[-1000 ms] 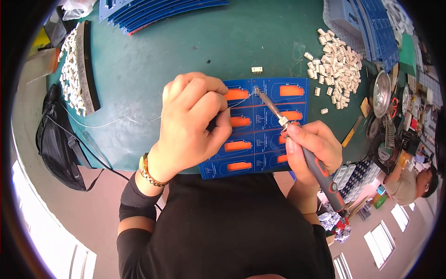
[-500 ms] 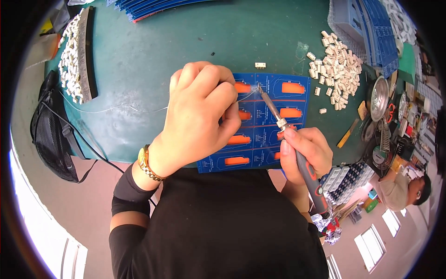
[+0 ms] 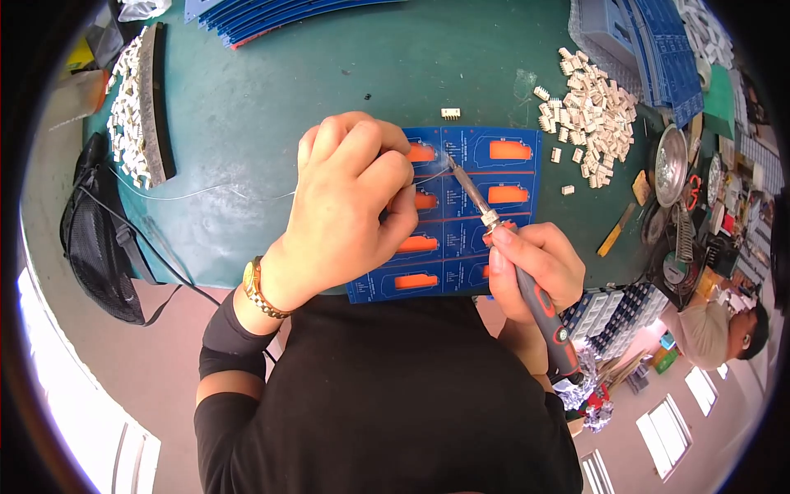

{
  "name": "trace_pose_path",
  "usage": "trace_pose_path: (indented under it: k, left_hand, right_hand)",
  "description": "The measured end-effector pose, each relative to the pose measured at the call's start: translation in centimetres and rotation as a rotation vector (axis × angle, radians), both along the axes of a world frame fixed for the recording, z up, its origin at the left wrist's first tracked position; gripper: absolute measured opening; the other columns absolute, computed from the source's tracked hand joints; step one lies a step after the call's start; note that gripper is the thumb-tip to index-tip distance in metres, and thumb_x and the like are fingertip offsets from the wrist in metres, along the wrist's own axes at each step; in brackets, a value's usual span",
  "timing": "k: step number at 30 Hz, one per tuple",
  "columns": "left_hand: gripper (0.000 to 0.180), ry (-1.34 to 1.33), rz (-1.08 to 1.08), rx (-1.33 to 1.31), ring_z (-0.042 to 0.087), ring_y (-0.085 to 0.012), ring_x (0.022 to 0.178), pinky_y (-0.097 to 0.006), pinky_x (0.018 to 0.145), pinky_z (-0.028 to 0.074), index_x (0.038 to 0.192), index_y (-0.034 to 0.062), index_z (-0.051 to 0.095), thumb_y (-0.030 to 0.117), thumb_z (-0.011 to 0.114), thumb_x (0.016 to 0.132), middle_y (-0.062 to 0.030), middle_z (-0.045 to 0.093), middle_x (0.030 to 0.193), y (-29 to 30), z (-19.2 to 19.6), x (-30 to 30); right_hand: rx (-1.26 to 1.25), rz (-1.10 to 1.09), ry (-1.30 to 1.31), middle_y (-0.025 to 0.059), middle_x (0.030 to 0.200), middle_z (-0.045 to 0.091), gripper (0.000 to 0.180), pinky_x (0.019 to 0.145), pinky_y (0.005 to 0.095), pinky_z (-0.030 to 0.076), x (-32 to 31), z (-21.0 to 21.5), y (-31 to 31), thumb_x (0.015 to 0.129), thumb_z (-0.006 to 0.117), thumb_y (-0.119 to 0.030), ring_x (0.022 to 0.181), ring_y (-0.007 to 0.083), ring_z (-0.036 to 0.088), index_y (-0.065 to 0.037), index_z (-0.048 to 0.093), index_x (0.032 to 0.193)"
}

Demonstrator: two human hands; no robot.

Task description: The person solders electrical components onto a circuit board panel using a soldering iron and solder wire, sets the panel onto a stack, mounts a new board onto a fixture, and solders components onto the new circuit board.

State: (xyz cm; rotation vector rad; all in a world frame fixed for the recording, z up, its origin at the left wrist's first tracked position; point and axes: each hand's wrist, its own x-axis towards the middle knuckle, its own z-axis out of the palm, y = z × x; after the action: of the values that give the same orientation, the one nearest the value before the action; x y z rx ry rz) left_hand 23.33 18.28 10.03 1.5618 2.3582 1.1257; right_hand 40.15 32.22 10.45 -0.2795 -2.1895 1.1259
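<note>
My right hand [image 3: 539,267] grips the dark grey and red handle of a soldering iron [image 3: 472,191]. Its tip rests on or just over the far middle part of a blue circuit board panel [image 3: 527,171] with orange rectangles. My left hand [image 3: 350,193], fingers pinched, holds thin solder wire [image 3: 206,193]. The wire trails in from the left of the table, and its free end reaches from the fingers to the iron's tip. A faint haze hangs at the tip. Just beyond the board lies one white pin connector [image 3: 450,114]. My left hand covers the panel's left side.
A heap of white connectors [image 3: 594,115] is at the right, more [image 3: 127,123] behind a dark bar [image 3: 155,103] at the left. Blue boards are stacked at the far edge [image 3: 271,18] and far right [image 3: 662,49]. A metal bowl [image 3: 671,165] and yellow-handled tool [image 3: 613,235] lie right. Another person [image 3: 716,333] sits beyond.
The iron's tip has shifted slightly nearer to me on the board. The whole view has moved a little; both hands keep their holds.
</note>
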Motion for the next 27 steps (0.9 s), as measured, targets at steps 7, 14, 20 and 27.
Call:
trace_pose_path:
  k: [7,14,20,27]
  left_hand:
    - [0.021,-0.001,-0.023,0.076,0.056,-0.0244,0.087,-0.036,0.077,0.042,0.076,0.0075,0.056,-0.004,0.067,0.063,-0.005,0.059,0.093,-0.3,0.1,-0.6]
    - [0.018,0.032,0.031,0.052,0.054,-0.0233,0.079,-0.034,0.069,0.042,0.076,0.0073,0.057,-0.004,0.067,0.066,-0.0035,0.061,0.09,0.5,0.1,-0.6]
    - [0.017,0.018,0.033,0.021,0.056,-0.026,0.081,-0.033,0.07,0.047,0.078,0.0037,0.057,-0.007,0.066,0.068,-0.0081,0.062,0.093,0.4,0.3,-0.5]
    - [0.017,0.018,0.024,0.037,0.056,-0.0261,0.081,-0.033,0.07,0.047,0.077,0.0042,0.057,-0.007,0.066,0.067,-0.008,0.062,0.093,0.5,0.1,-0.7]
  right_hand:
    - [0.017,-0.074,0.008,0.0041,0.063,0.056,0.03,0.046,0.0201,0.041,-0.1,0.7,-0.1,0.067,0.07,0.009,0.051,0.0109,0.053,-0.002,0.073,0.095]
    - [-0.057,-0.06,0.019,0.0075,0.068,0.06,0.03,0.047,0.0194,0.042,-1.1,0.8,-0.1,0.072,0.069,0.01,0.054,0.0106,0.056,0.001,0.07,0.1]
    - [-0.076,-0.024,0.011,0.0072,0.067,0.059,0.03,0.046,0.0188,0.041,-1.4,0.6,0.0,0.072,0.069,0.01,0.053,0.0097,0.055,0.0,0.071,0.1]
    - [-0.073,0.005,0.001,0.0053,0.063,0.056,0.031,0.045,0.0196,0.042,-0.8,0.6,0.4,0.069,0.068,0.01,0.051,0.0104,0.055,-0.001,0.072,0.097]
